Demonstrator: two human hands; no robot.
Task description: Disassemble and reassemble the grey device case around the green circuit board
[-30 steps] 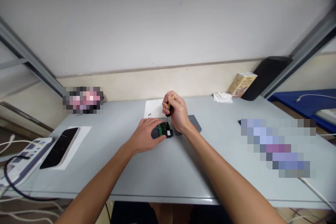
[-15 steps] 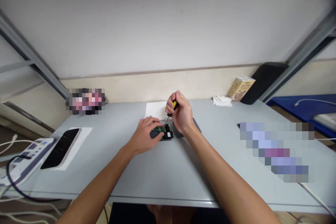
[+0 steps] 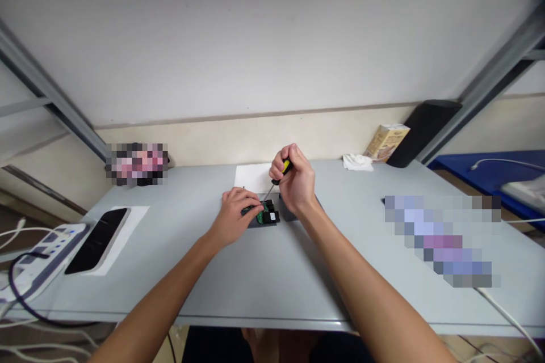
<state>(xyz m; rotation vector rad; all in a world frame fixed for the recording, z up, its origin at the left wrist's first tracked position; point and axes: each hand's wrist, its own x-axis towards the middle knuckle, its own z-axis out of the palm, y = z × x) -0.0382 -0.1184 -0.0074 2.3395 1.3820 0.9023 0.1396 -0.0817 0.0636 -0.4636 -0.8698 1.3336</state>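
Note:
My right hand (image 3: 298,181) is wrapped round the yellow and black handle of a screwdriver (image 3: 286,165). Its thin shaft slants down and left to a green circuit board (image 3: 260,217) with black parts on it, which sits in a dark grey casing. My left hand (image 3: 234,212) lies over the board's left side. Its thumb and forefinger come close together around the screwdriver's tip, and what is between them is too small to make out. A second dark grey casing piece (image 3: 289,212) lies under my right wrist, partly hidden.
White paper (image 3: 253,177) lies behind my hands. To the left are a phone (image 3: 97,241) on paper and a power strip (image 3: 46,261) with cables. Crumpled tissue (image 3: 357,162), a yellow carton (image 3: 386,142) and a black cylinder (image 3: 426,130) stand at back right. Two areas are blurred out.
My left thumb has moved up from the board's near edge toward the screwdriver's tip, so more of the board shows. The screwdriver's tip has shifted slightly left and up.

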